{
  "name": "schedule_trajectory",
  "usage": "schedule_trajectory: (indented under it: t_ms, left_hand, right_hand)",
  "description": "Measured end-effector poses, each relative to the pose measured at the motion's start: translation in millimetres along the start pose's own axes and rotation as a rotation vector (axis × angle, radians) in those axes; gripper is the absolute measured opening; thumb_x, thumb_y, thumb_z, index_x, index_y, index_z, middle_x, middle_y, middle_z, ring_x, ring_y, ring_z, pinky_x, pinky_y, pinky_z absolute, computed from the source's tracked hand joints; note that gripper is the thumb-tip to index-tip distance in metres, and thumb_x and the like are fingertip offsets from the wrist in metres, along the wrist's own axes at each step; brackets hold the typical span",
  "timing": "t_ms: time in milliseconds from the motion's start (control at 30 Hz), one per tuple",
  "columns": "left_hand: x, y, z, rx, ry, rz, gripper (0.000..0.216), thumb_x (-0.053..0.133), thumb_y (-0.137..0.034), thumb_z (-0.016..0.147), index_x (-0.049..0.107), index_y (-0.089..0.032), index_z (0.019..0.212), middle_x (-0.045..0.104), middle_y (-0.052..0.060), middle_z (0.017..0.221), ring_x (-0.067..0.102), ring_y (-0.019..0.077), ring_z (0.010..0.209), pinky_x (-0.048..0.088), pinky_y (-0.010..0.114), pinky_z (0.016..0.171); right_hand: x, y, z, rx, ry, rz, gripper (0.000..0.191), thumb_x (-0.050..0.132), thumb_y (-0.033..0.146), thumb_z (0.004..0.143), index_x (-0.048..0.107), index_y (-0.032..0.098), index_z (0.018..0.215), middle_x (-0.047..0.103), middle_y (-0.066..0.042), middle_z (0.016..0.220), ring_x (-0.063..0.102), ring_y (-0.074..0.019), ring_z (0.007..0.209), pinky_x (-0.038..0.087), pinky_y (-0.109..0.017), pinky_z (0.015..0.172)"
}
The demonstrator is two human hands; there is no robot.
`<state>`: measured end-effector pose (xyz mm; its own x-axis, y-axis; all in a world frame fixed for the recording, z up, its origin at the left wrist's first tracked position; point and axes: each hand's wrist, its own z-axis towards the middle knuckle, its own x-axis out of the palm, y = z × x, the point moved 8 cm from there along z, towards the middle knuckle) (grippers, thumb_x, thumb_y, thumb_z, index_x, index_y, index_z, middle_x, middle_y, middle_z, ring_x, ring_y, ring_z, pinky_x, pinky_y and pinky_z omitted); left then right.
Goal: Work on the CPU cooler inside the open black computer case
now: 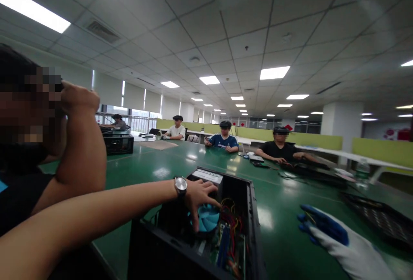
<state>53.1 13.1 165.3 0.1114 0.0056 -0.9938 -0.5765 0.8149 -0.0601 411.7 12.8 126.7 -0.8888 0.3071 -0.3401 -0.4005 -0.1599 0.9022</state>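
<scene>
An open black computer case (174,245) stands before me, showing wires, memory slots and circuit boards inside. My left hand (200,196), bare with a watch (180,185) at the wrist, reaches in from the left. Its fingers are spread over a light-blue cooling fan (208,220), thumb down at the fan's near side. Whether they press on it I cannot tell. My right hand (329,232) wears a white and blue glove and is above the table, right of the case. Its fingers are curled together; a thin yellowish bit shows between them, too small to name.
On the green table (277,228) a black perforated panel (380,217) lies at the right, near a clear bottle (362,170). Another computer case (118,143) stands at the far left. A person (80,142) sits close on my left, arm raised. Several others sit across the table.
</scene>
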Motion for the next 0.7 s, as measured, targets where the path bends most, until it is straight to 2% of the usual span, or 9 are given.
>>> schedule_trajectory:
  t_ms: [133, 233, 300, 400, 500, 600, 700]
  left_hand:
    - [19, 8, -2, -0.020, 0.007, -0.097, 0.098, 0.096, -0.053, 0.021, 0.069, -0.039, 0.115, 0.057, 0.009, 0.133, 0.045, 0.0473, 0.127, 0.025, 0.063, 0.111]
    - [24, 9, -5, -0.119, -0.020, -0.158, 0.103, 0.096, -0.046, 0.018, 0.068, -0.034, 0.116, 0.060, 0.011, 0.127, 0.049, 0.0469, 0.123, 0.028, 0.062, 0.110]
    - [26, 5, -4, -0.109, -0.011, -0.129, 0.098, 0.096, -0.045, 0.024, 0.067, -0.030, 0.117, 0.059, 0.011, 0.123, 0.052, 0.0441, 0.119, 0.035, 0.057, 0.108]
    - [20, -8, -7, 0.028, -0.011, -0.072, 0.099, 0.094, -0.040, 0.031, 0.065, -0.030, 0.124, 0.056, 0.011, 0.122, 0.056, 0.0415, 0.111, 0.048, 0.050, 0.096]
    - [-1, -15, -21, 0.091, -0.066, 0.034, 0.107, 0.094, -0.034, 0.032, 0.058, -0.033, 0.133, 0.052, 0.011, 0.126, 0.055, 0.0410, 0.109, 0.053, 0.047, 0.085]
    - [-37, -15, -41, 0.033, -0.147, 0.123, 0.112, 0.093, -0.033, 0.040, 0.047, -0.029, 0.142, 0.048, 0.012, 0.130, 0.051, 0.0393, 0.113, 0.051, 0.047, 0.091]
    - [-77, -21, -63, -0.019, -0.224, 0.115, 0.106, 0.088, -0.031, 0.048, 0.043, -0.027, 0.144, 0.045, 0.010, 0.131, 0.048, 0.0356, 0.117, 0.045, 0.046, 0.100]
  right_hand:
    - [40, 79, -9, -0.215, 0.183, -0.135, 0.073, 0.075, 0.063, 0.050, 0.071, 0.021, 0.110, 0.076, -0.012, 0.098, 0.069, -0.0372, 0.094, 0.054, -0.048, 0.096]
    - [86, 125, -26, -0.431, 0.357, -0.216, 0.065, 0.074, 0.060, 0.063, 0.070, 0.020, 0.114, 0.074, -0.010, 0.110, 0.068, -0.0332, 0.098, 0.056, -0.043, 0.092]
    - [114, 143, -34, -0.533, 0.463, -0.287, 0.059, 0.073, 0.055, 0.069, 0.070, 0.020, 0.116, 0.074, -0.008, 0.109, 0.069, -0.0307, 0.098, 0.056, -0.040, 0.090]
    - [144, 154, -31, -0.614, 0.553, -0.428, 0.053, 0.077, 0.044, 0.068, 0.069, 0.023, 0.116, 0.075, -0.005, 0.106, 0.069, -0.0283, 0.097, 0.056, -0.036, 0.087]
    - [158, 157, -12, -0.620, 0.541, -0.527, 0.044, 0.078, 0.039, 0.063, 0.071, 0.022, 0.103, 0.075, -0.004, 0.091, 0.071, -0.0279, 0.085, 0.057, -0.033, 0.074]
    - [176, 160, 3, -0.620, 0.504, -0.635, 0.039, 0.079, 0.038, 0.060, 0.070, 0.021, 0.094, 0.074, -0.004, 0.082, 0.070, -0.0286, 0.078, 0.054, -0.033, 0.066]
    - [226, 158, -7, -0.716, 0.650, -0.722, 0.033, 0.082, 0.028, 0.057, 0.073, 0.022, 0.088, 0.074, -0.003, 0.084, 0.069, -0.0284, 0.080, 0.053, -0.033, 0.070]
